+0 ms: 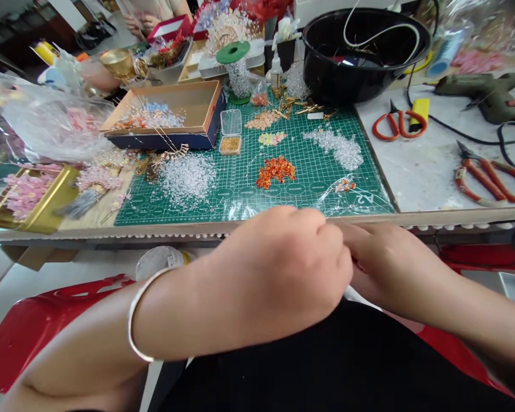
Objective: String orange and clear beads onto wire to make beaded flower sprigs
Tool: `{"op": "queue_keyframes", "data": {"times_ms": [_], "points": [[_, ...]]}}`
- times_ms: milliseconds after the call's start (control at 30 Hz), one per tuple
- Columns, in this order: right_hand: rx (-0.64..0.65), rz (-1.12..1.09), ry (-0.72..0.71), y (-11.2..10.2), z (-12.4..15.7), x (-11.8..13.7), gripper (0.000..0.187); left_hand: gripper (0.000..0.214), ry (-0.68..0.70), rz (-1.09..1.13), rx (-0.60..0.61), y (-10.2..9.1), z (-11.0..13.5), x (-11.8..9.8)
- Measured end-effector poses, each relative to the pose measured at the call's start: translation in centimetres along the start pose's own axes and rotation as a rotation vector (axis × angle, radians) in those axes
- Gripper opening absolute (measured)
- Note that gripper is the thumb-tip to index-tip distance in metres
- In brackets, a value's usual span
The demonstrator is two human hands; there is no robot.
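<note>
Low in front of the table edge, my left hand (289, 266) is closed in a fist, a white bangle (131, 320) round its wrist. Against its fingers presses my right hand (377, 252), also closed. What the two hold is hidden behind the fingers. Just beyond them, on the green cutting mat (240, 197), lies a small cluster of clear and orange beads with thin clear strands (345, 184). Farther in are orange beads (277, 171), yellow-green pieces (272, 138), and piles of clear beads (186, 178) at left and clear beads (339, 147) at right.
Orange-handled cutters (399, 126), pliers (489, 177) and a glue gun (483, 94) lie at right. Behind stand a black bowl (326, 68), a wire spool (238, 71) and a cardboard box (206, 111). A gold tin (54, 200) holds pink flowers. Another person's hands show at the back.
</note>
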State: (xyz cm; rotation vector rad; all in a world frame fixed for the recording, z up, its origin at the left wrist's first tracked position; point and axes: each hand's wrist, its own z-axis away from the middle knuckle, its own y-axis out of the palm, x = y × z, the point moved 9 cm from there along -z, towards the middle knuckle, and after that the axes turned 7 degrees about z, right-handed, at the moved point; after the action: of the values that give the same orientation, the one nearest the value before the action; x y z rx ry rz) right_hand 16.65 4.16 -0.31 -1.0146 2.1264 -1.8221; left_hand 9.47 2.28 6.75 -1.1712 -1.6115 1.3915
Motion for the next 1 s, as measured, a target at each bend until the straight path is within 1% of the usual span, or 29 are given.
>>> {"op": "queue_keyframes", "data": {"times_ms": [67,133,200,267,300,333,367,433,500,567,633,700,767,833,933,967,1000], "points": [[0.03,-0.043,-0.069,-0.5,0.2,0.9,0.028,0.024,-0.015,0.155,0.033,-0.5,-0.9,1.8],[0.048,-0.119,-0.131,-1.1,0.6,1.8,0.024,0.022,-0.069,0.396,0.074,-0.1,-1.6,4.0],[0.058,-0.207,-0.16,-1.6,1.0,2.4,0.015,0.018,-0.148,0.708,0.117,1.3,-2.1,5.8],[0.022,-0.264,-0.174,-2.3,1.5,2.6,0.01,0.01,-0.242,1.027,0.169,3.6,-2.0,6.9],[-0.017,-0.269,-0.18,-2.8,1.7,2.7,0.011,0.006,-0.292,1.165,0.2,4.9,-1.8,7.0],[-0.06,-0.26,-0.188,-3.3,1.8,2.7,0.013,0.009,-0.338,1.286,0.228,6.3,-1.6,6.9],[-0.107,-0.241,-0.197,-3.8,2.0,2.7,0.015,0.015,-0.382,1.389,0.255,7.5,-1.2,6.7],[-0.178,-0.189,-0.2,-4.4,2.1,2.5,0.015,0.024,-0.469,1.59,0.27,9.7,-0.5,5.9],[-0.219,-0.128,-0.187,-4.6,2.0,2.1,0.014,0.027,-0.562,1.794,0.228,11.2,0.3,5.2],[-0.264,-0.058,-0.17,-4.6,1.9,1.7,0.013,0.027,-0.646,1.96,0.169,12.1,0.9,4.4],[-0.325,0.031,-0.155,-4.6,1.8,1.4,0.014,0.021,-0.689,2.057,0.154,12.5,1.4,3.5],[-0.373,0.11,-0.141,-4.4,1.8,1.4,0.014,0.018,-0.702,2.125,0.156,12.5,1.7,2.5],[-0.406,0.177,-0.113,-4.0,1.8,1.3,0.012,0.02,-0.723,2.174,0.101,12.2,1.9,2.2],[-0.417,0.226,-0.069,-3.6,1.7,1.0,0.008,0.025,-0.753,2.191,0.014,11.8,2.1,2.3],[-0.417,0.302,0.047,-3.1,1.2,-0.1,0.006,0.027,-0.825,2.116,-0.095,11.7,2.7,2.7],[-0.415,0.328,0.096,-3.0,0.9,-0.7,0.009,0.027,-0.847,2.027,-0.115,11.6,3.0,3.0],[-0.413,0.352,0.143,-2.9,0.7,-1.3,0.012,0.027,-0.852,1.874,-0.128,11.4,3.2,3.4]]}}
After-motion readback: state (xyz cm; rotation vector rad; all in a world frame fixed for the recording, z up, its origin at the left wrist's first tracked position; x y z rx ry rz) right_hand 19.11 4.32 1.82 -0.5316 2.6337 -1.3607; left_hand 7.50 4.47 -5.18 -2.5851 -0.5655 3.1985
